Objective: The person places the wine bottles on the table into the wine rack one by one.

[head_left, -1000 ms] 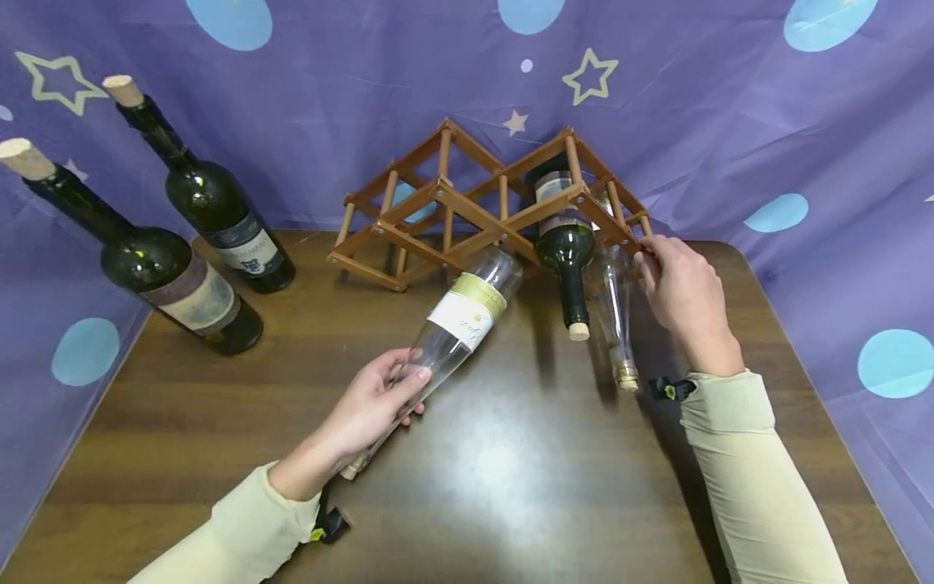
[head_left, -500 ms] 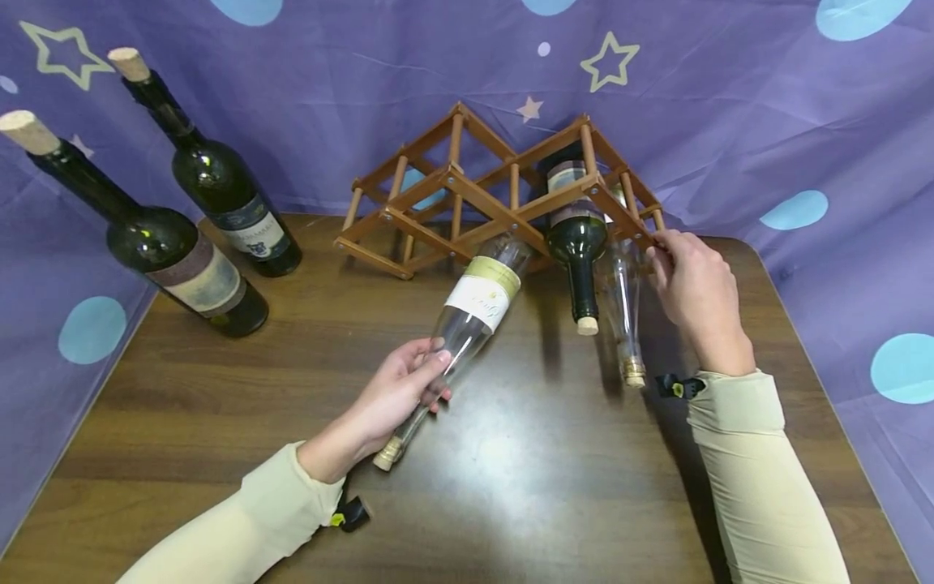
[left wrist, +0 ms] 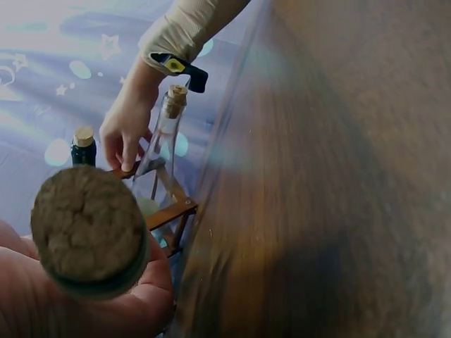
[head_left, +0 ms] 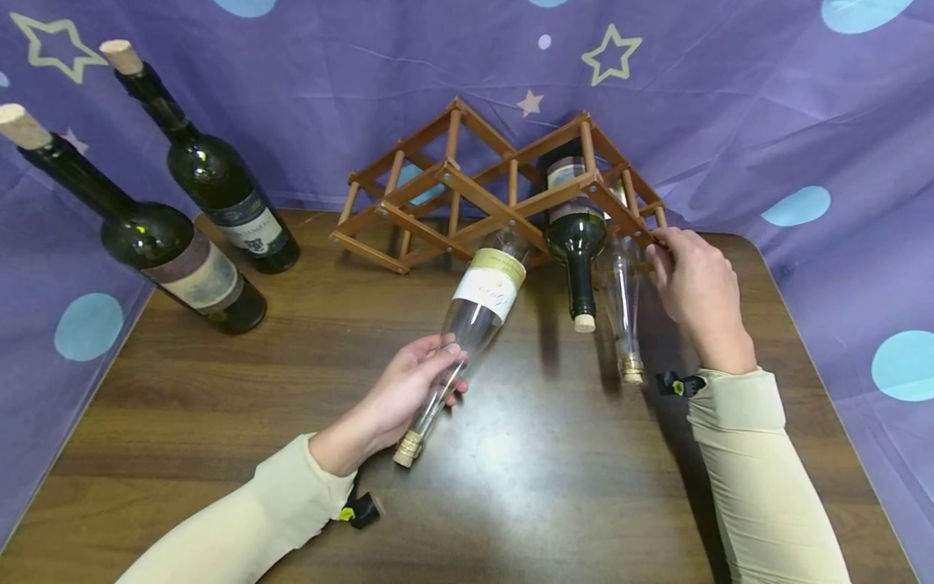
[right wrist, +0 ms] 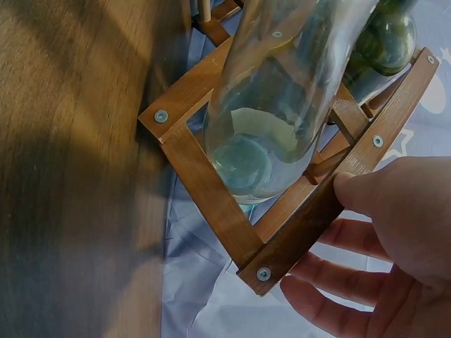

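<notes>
With its neck just swung closer to seven o'clock, the clear bottle is being gripped by the left hand, base near the middle of the rack and seemingly better aligned, while the rack's three-o'clock end is being pinched by the right hand.

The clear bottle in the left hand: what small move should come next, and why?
Probably ease that clear bottle base-first into the wooden rack: the left hand holds it with its base by the rack's front, and the right hand grips the rack's end.
</notes>
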`<state>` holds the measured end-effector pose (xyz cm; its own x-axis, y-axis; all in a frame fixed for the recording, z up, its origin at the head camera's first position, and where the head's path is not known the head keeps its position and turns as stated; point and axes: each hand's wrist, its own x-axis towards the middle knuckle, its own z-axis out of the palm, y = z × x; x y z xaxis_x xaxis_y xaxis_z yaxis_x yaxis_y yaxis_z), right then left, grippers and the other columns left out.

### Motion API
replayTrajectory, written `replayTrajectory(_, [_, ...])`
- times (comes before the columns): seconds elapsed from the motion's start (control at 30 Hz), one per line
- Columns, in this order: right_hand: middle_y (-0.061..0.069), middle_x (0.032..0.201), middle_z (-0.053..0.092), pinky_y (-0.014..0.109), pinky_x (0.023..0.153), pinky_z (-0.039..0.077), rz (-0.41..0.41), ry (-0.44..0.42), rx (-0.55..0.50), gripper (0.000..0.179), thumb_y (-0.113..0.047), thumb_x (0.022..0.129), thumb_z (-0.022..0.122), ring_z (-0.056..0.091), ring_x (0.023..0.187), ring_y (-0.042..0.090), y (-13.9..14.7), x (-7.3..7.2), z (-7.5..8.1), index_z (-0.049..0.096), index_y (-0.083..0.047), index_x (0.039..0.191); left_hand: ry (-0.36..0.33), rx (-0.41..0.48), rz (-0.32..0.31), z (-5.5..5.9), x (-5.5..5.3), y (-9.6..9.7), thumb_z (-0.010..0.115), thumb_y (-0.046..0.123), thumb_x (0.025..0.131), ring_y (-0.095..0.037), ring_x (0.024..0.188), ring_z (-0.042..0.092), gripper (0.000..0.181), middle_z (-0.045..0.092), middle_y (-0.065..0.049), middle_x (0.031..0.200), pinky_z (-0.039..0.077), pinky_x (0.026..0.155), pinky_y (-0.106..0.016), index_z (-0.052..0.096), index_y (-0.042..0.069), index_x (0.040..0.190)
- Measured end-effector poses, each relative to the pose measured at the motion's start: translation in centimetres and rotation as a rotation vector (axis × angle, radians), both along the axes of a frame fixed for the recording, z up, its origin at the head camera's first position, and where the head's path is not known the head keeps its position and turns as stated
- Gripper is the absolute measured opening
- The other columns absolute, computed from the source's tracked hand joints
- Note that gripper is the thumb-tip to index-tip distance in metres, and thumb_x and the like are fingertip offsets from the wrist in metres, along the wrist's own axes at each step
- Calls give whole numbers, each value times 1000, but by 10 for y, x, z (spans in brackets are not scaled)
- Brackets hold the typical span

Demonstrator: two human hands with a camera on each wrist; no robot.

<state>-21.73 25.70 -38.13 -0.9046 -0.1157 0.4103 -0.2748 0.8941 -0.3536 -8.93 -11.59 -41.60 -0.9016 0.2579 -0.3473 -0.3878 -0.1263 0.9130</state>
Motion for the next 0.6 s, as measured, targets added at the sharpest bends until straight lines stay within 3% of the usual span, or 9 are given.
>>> replayTrajectory(0.17, [22, 118, 70, 73, 75, 46, -3, -6, 1, 27, -20, 109, 60, 65, 101, 55, 0, 0, 0, 70, -3, 129, -12, 40, 2, -1, -2, 6, 57, 10, 106, -20, 82, 67, 59, 54, -34, 138, 58, 69, -29, 30, -8, 155])
replayTrajectory(0.43, [21, 118, 70, 73, 73, 45, -9, -5, 4, 28, -20, 109, 60, 66, 100, 55, 0, -1, 0, 70, -3, 129, -32, 98, -11, -1, -7, 14, 58, -6, 88, -25, 92, 67, 86, 47, -27, 153, 59, 76, -31, 17, -5, 163])
replayTrajectory(0.6, [22, 117, 70, 73, 74, 46, -6, -9, 7, 29, -21, 110, 59, 66, 100, 54, -1, -1, 0, 69, -2, 129, -20, 133, -32, 0, -11, 20, 58, -6, 89, -31, 99, 68, 85, 44, -28, 155, 59, 83, -36, 17, -3, 163])
